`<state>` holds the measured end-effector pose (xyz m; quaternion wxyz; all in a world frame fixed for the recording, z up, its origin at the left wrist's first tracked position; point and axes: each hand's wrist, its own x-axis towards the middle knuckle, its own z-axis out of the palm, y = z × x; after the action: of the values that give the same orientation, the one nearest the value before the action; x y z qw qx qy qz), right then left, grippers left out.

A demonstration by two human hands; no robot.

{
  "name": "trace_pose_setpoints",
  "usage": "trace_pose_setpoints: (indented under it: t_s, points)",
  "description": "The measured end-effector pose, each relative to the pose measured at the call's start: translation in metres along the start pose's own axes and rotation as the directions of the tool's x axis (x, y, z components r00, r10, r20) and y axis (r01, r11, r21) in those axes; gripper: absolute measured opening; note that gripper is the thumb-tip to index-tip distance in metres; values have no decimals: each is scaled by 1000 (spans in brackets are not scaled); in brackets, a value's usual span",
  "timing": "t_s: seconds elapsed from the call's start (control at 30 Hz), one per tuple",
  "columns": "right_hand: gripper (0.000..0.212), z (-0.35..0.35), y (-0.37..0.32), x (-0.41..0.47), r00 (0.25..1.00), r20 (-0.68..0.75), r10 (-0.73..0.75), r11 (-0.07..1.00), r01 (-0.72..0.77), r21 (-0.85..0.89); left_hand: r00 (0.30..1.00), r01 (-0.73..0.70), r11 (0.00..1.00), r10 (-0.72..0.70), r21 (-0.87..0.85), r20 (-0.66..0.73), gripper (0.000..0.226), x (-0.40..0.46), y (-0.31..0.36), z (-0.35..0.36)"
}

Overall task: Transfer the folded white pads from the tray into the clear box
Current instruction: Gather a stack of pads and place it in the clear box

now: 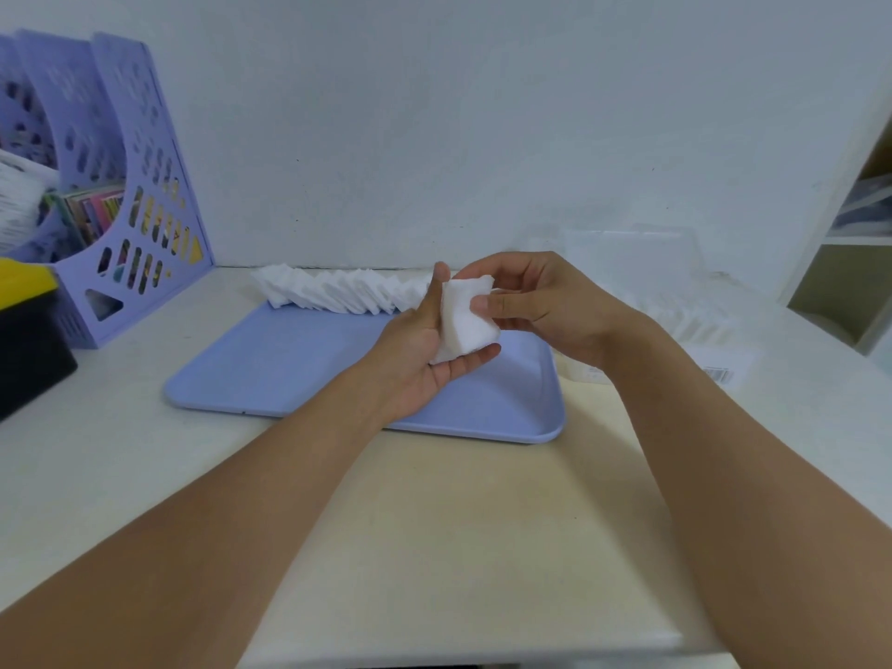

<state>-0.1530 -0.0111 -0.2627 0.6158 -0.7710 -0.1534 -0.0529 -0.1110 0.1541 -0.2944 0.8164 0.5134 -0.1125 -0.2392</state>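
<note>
Both grips hold a soft white pad stack [466, 321], left hand [425, 350], right hand [540, 301], above smooth blue tray [299, 369]

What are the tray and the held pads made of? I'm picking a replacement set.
Tray: likely matte lavender plastic, judging by its smooth moulded rim. Pads held by both hands: probably soft white cotton or nonwoven, with a fuzzy surface and limp folds.
</note>
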Motion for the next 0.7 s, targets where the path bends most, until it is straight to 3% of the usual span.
trace_pose_setpoints:
  t_s: [0.1, 0.23, 0.3, 0.37, 0.5, 0.57, 0.7]
  points:
    - [26, 0, 2, 1, 999, 28, 36, 998, -37, 56, 1000, 1, 1000, -1, -30, 25, 68, 0, 1, 1]
    - [26, 8, 4, 6, 997, -52, 50, 998, -48, 42, 998, -28, 1000, 27, 12, 55, 80, -3, 0, 3]
    - [34, 12, 4, 9, 994, -106, -11, 994, 0, -109, 998, -51, 998, 50, 47, 37, 71, -4, 1, 1]
    - [59, 15, 1, 9, 988, -96, -117, 930, 75, -359, 999, -33, 998, 32, 51, 22, 61, -4, 0, -1]
    - [91, 25, -5, 6, 986, 130, -105, 843, 158, -514, 999, 1, 1000, -2, 16, 36, 31, -7, 0, 2]
    - [91, 27, -1, 7, 986, 134, -96, 821, 154, -550, 999, 15, 1000, -16, 13, 46, 31, -10, 0, 5]
    - [74, 22, 4, 10, 991, 32, -131, 815, 126, -566, 996, 37, 999, -37, -6, 80, 55, -14, 6, 9]
